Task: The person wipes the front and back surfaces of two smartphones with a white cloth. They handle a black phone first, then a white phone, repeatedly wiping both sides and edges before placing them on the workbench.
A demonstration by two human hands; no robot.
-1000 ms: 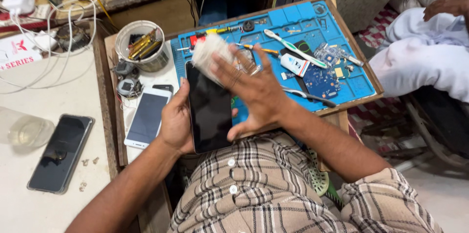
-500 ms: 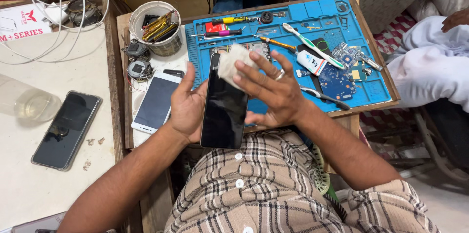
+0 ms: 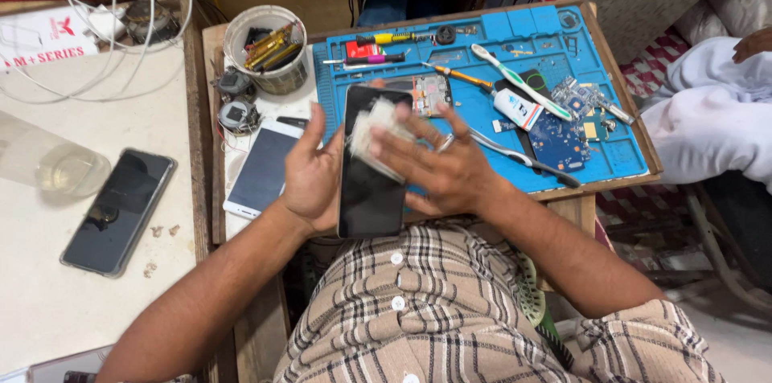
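Two hands: we see both meet at one dark phone (image 3: 371, 194).
Left hand (image 3: 312, 178): grips the phone's left edge.
Right hand (image 3: 438, 166): presses a folded cloth (image 3: 378, 138) on the glass.
Long axis: runs away from our body, over the blue mat (image 3: 482, 94).

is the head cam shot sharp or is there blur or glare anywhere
Head view: even, soft light, no hard shadows. The right hand and the cloth it presses on the phone are motion-smeared; the left hand is crisper. The phone's dark glass shows only a faint sheen. The blue mat and its tools are sharp. The plastic cup at left looks slightly stretched toward the edge.
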